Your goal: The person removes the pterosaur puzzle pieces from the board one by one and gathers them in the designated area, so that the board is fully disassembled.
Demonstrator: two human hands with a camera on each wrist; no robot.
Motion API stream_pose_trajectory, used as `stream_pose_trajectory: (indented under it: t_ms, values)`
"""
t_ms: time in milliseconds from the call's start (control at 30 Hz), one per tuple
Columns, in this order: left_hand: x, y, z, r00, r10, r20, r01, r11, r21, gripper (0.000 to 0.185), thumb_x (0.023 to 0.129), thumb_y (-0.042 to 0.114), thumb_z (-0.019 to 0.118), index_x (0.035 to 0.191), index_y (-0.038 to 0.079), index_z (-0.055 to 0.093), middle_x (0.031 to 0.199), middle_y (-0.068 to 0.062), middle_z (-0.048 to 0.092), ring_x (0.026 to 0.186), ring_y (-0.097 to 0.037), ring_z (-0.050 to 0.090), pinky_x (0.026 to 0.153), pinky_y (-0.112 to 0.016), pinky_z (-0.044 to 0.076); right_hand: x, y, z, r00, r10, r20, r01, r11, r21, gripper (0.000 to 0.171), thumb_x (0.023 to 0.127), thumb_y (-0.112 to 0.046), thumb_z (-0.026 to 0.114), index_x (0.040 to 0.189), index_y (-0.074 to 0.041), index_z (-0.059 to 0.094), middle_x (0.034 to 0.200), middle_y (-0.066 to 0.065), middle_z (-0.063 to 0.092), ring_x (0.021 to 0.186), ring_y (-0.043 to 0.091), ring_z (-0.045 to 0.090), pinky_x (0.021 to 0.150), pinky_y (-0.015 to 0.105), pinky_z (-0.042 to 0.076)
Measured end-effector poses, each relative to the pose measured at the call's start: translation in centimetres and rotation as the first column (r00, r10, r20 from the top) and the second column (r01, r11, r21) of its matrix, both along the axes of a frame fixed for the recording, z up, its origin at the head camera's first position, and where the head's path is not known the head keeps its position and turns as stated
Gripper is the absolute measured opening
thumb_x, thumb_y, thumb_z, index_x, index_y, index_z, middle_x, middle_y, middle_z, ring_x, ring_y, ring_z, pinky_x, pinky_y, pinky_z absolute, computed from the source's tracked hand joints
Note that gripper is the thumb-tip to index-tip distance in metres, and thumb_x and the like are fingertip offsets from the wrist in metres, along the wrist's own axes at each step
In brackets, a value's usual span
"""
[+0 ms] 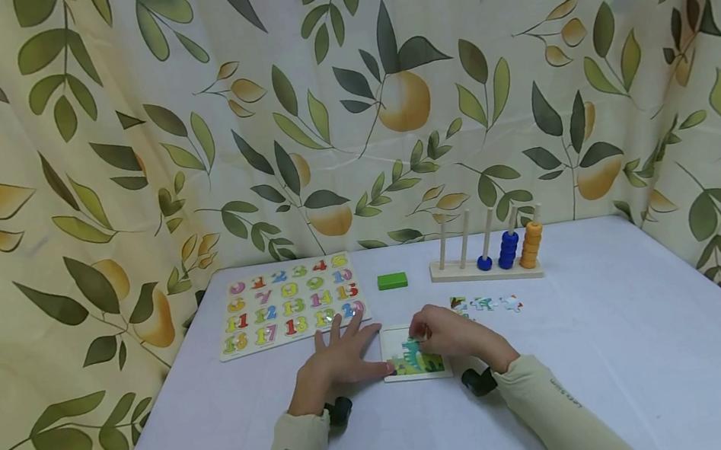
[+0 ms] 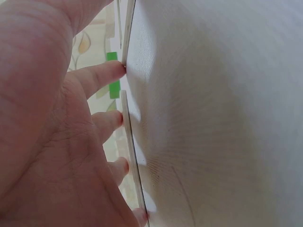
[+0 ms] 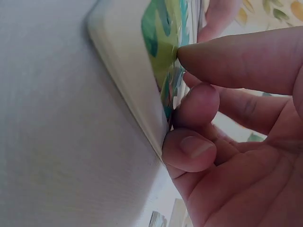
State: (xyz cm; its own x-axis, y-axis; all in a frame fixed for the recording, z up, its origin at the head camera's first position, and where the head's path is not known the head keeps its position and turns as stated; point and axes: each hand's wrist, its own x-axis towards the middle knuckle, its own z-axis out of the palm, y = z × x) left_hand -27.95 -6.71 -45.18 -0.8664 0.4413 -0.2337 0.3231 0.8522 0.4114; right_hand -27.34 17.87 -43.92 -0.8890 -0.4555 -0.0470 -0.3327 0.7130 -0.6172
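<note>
Head view looks down over table (image 1: 626, 341); wrist views close (share puzzle tray (image 3: 128, 80)).

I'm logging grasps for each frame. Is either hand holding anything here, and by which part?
The right hand fingers press on the puzzle tray at its right edge. The left hand lies flat, steadying its left edge; nothing is lifted.

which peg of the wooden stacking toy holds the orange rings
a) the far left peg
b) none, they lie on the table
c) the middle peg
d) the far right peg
d: on the wooden stacking toy the orange rings sit stacked on the rightmost peg, next to the blue rings on the peg beside it.
</note>
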Motion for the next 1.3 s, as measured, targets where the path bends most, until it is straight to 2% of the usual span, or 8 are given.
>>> stream_pose_trajectory:
  t_ms: [267, 700, 967, 1300]
  values:
    - [-0.01, -0.05, -0.05, 1.0, -0.005, -0.005, 0.005, 1.0, -0.008, 0.084, 0.093, 0.066, 0.072, 0.165, 0.034, 0.043, 0.18, -0.003, 0.014, 0.163, -0.042, -0.002, 0.124, -0.074, 0.001, -0.02, -0.01, -0.13, 1.0, -0.004, 0.002, 0.004, 1.0, 0.001, 0.009, 0.092, 0.005, 0.074, 0.095, -0.003, 0.073, 0.095, 0.003, 0.061, 0.086, 0.019, 0.056, 0.081, 0.04, 0.053]
    - [0.06, -0.06, -0.04, 1.0, -0.006, -0.006, 0.006, 1.0, -0.005, 0.084, 0.093, 0.064, 0.073, 0.165, 0.034, 0.043, 0.18, -0.004, 0.014, 0.163, -0.042, -0.002, 0.124, -0.074, 0.001, 0.09, -0.19, -0.03, 1.0, -0.008, -0.007, 0.008, 1.0, -0.007, 0.01, 0.092, 0.005, 0.074, 0.095, -0.004, 0.069, 0.093, 0.002, 0.061, 0.084, 0.018, 0.055, 0.077, 0.037, 0.052]
    - [0.08, -0.14, -0.06, 1.0, 0.0, -0.009, 0.0, 1.0, -0.006, 0.085, 0.093, 0.064, 0.073, 0.166, 0.034, 0.042, 0.18, -0.003, 0.014, 0.163, -0.041, -0.002, 0.124, -0.073, 0.001, 0.1, -0.09, 0.12, 1.0, -0.004, 0.009, 0.004, 0.996, -0.094, 0.009, 0.095, 0.003, 0.071, 0.094, -0.004, 0.066, 0.087, 0.0, 0.062, 0.079, 0.016, 0.056, 0.07, 0.033, 0.049]
    - [0.14, -0.12, 0.24, 1.0, -0.002, 0.007, 0.002, 1.0, 0.005, 0.084, 0.095, 0.061, 0.073, 0.166, 0.03, 0.042, 0.18, -0.004, 0.013, 0.163, -0.041, -0.003, 0.124, -0.072, -0.001, -0.37, 0.24, -0.32, 1.0, 0.009, 0.022, -0.006, 0.99, -0.138, 0.004, 0.098, 0.0, 0.071, 0.099, -0.003, 0.068, 0.087, 0.0, 0.063, 0.081, 0.017, 0.057, 0.074, 0.034, 0.05]
